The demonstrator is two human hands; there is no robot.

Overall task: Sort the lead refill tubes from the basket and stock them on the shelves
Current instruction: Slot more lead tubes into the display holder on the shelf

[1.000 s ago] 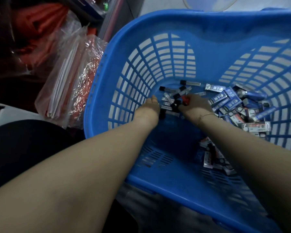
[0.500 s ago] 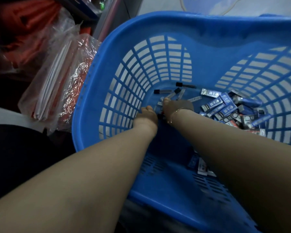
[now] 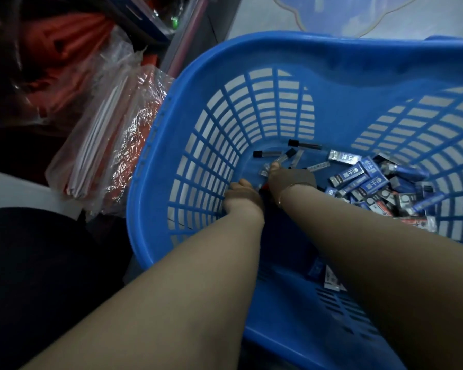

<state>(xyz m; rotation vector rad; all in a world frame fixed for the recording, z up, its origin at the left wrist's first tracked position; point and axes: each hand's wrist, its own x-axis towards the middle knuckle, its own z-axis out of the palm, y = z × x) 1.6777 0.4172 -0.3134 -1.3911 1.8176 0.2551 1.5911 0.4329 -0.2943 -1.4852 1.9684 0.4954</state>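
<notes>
Since 1 second ago our right hand (image 3: 292,178) has crossed left to meet our left hand (image 3: 242,194) deep in the blue basket (image 3: 251,54). Both sets of fingers curl downward out of sight, so we cannot tell their grasp. Loose lead refill tubes (image 3: 267,154) lie just beyond; boxed refills (image 3: 358,174) pile at right, blurred.

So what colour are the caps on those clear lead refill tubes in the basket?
Black caps on the clear plastic lead refill tubes, clearest in the head view.

One blue basket (image 3: 171,166). Two hands in it. Three black-capped clear tubes (image 3: 304,144) lie apart at the bottom; the blue boxes (image 3: 354,173) are too heaped to count.
</notes>
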